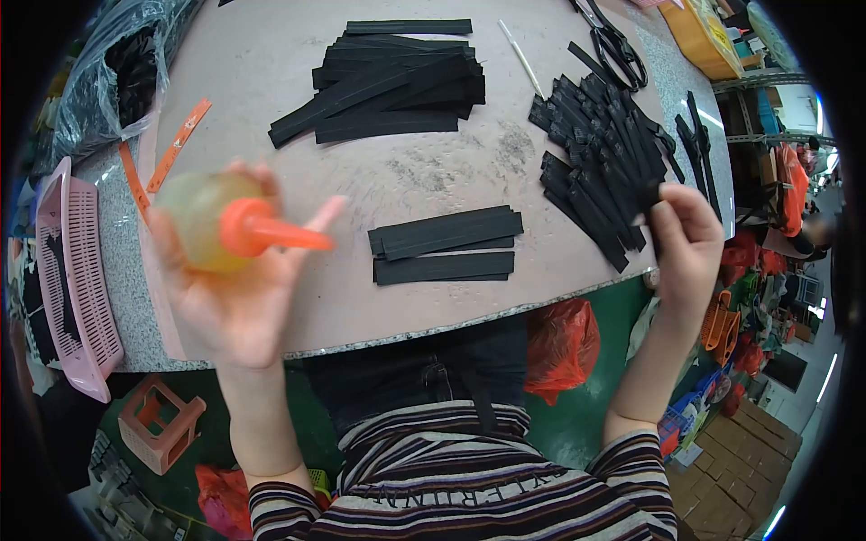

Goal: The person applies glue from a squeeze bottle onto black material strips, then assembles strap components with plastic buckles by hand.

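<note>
While the left hand (pixel 236 302) gripped a yellowish plastic squeeze bottle with an orange nozzle (pixel 230 225) above the pinkish table (pixel 271 54), the right hand (pixel 687 239) pinched a black strip (pixel 651 194) at the edge of the fanned pile of black strips (pixel 600 149). Two flat black strip stacks (pixel 444 245) lay between them.

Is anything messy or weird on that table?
A bit. The middle of the work board has dark, grimy smudges. The black strips on the right lie in a jumbled, crisscrossed heap, while the pair of strips in front lies neat. Nothing looks spilled.
</note>
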Demonstrator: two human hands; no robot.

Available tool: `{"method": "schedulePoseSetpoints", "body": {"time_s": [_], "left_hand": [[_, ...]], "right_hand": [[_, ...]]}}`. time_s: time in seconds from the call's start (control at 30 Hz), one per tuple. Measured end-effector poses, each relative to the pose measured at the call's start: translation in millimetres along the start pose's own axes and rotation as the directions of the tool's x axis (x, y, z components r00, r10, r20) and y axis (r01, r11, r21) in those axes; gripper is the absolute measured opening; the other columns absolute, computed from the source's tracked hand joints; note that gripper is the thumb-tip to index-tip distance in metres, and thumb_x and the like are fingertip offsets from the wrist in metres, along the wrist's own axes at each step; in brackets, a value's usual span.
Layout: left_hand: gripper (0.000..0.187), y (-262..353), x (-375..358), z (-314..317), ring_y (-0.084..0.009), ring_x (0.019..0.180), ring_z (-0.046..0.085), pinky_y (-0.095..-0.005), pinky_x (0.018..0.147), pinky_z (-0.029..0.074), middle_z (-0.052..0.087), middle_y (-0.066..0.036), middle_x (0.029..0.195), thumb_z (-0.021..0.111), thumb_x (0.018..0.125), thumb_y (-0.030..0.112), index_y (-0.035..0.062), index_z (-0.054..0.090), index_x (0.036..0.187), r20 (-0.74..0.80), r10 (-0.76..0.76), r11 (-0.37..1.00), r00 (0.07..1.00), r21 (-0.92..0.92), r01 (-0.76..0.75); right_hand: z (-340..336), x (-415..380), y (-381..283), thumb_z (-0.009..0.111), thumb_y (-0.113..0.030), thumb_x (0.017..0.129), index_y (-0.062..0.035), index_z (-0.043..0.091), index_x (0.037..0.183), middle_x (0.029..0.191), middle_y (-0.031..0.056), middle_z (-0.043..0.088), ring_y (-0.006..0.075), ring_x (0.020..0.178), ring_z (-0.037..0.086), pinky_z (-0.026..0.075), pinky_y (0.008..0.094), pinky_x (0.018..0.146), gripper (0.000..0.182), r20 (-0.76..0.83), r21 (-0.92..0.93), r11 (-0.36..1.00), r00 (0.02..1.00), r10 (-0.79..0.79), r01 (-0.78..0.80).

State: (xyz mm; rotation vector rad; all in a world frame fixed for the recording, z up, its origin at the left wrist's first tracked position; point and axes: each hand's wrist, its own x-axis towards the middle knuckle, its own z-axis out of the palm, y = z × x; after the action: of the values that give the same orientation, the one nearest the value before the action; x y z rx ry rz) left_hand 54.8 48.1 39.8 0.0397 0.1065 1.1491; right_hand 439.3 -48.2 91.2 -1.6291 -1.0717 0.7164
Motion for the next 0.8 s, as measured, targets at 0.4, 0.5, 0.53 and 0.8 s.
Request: {"method": "schedulePoseSetpoints", "body": {"time_s": [0.4, 0.5, 0.53, 0.8], "left_hand": [[0.056, -27, -18, 0, -0.0366, 0.128, 0.057, -0.0504, 0.106, 0.048, 0.056, -0.022, 0.137, 0.064, 0.097, 0.028, 0.0004, 0.045, 0.142, 0.127, 0.391, 0.27, 0.912, 0.931, -0.245], [0.056, -23, -22, -5, -0.0353, 0.125, 0.059, -0.0488, 0.107, 0.047, 0.057, -0.022, 0.135, 0.067, 0.095, 0.024, 0.0005, 0.046, 0.141, 0.073, 0.36, 0.273, 0.93, 0.945, -0.18], [0.056, -20, -23, -6, -0.0353, 0.125, 0.06, -0.0488, 0.107, 0.047, 0.057, -0.022, 0.135, 0.067, 0.095, 0.023, 0.0005, 0.046, 0.141, 0.055, 0.331, 0.276, 0.942, 0.949, -0.153], [0.06, -8, -26, -11, -0.0362, 0.128, 0.057, -0.0518, 0.106, 0.049, 0.053, -0.023, 0.14, 0.063, 0.098, 0.031, -0.0017, 0.042, 0.144, 0.014, 0.402, 0.354, 0.915, 0.92, -0.169]], "right_hand": [[128, -31, 21, 0.079, -0.013, 0.075, -0.0059, 0.073, 0.113, 0.104, 0.0067, 0.061, 0.0258, 0.094, 0.06, 0.05, 0.0387, 0.082, 0.038, 0.606, -0.269, 0.465, 0.524, -0.599, 0.843], [132, -30, 24, 0.08, -0.014, 0.075, -0.0066, 0.073, 0.113, 0.106, 0.0063, 0.06, 0.0259, 0.093, 0.059, 0.05, 0.0395, 0.081, 0.04, 0.611, -0.269, 0.446, 0.509, -0.606, 0.854], [131, -30, 24, 0.08, -0.014, 0.075, -0.0067, 0.073, 0.113, 0.107, 0.0062, 0.06, 0.0257, 0.094, 0.059, 0.051, 0.0396, 0.081, 0.039, 0.611, -0.269, 0.452, 0.514, -0.603, 0.85], [130, -26, 24, 0.077, -0.009, 0.075, -0.0063, 0.073, 0.113, 0.105, 0.0074, 0.062, 0.0266, 0.095, 0.061, 0.051, 0.039, 0.08, 0.038, 0.603, -0.238, 0.488, 0.521, -0.604, 0.84]]}}
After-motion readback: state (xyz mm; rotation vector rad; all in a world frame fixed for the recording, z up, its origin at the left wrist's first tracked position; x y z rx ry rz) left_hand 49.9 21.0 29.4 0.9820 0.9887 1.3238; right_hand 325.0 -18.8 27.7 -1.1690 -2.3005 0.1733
